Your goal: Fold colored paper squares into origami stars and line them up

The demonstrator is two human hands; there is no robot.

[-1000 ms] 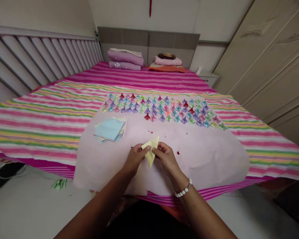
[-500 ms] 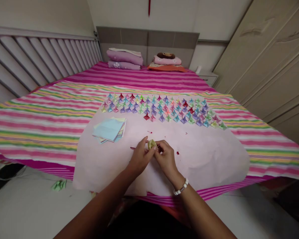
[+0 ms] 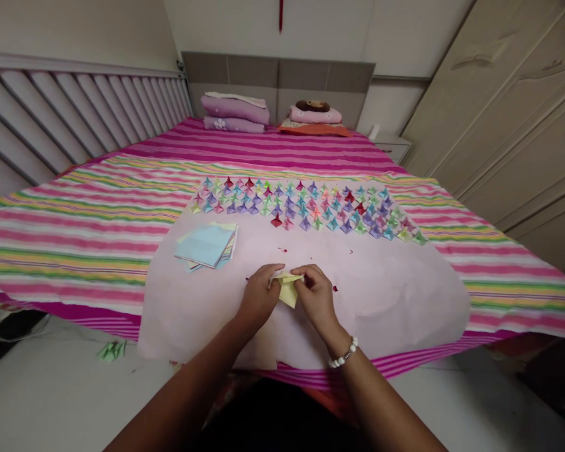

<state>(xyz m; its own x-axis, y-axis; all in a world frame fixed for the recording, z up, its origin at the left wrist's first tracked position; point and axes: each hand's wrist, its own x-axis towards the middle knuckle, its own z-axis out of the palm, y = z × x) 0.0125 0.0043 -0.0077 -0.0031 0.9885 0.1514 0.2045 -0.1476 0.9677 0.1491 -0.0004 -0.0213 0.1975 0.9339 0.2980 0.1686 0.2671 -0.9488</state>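
Note:
A yellow piece of folded origami paper (image 3: pixel 288 292) is held between my two hands, above a large pale pink sheet (image 3: pixel 386 301). My left hand (image 3: pixel 260 294) pinches its left side, with the thumb in front. On the right side, my right hand (image 3: pixel 316 295) grips the paper between thumb and fingers; a white bead bracelet (image 3: pixel 343 353) is on that wrist. To the left lies a stack of square coloured papers (image 3: pixel 206 245), light blue on top. Several rows of small folded paper pieces (image 3: pixel 289 206) in many colours cover the sheet's far part.
Small red scraps (image 3: pixel 335 289) lie on the sheet. The bed has a striped cover (image 3: pixel 75 232), with folded purple bedding (image 3: pixel 235 112) and a pink pile (image 3: pixel 315 115) at the headboard. A green folded paper (image 3: pixel 112 351) is on the floor at left.
The yellow paper, compact and bunched before, is now opened wider, with a flat point hanging down towards me. My hands have spread slightly apart on it.

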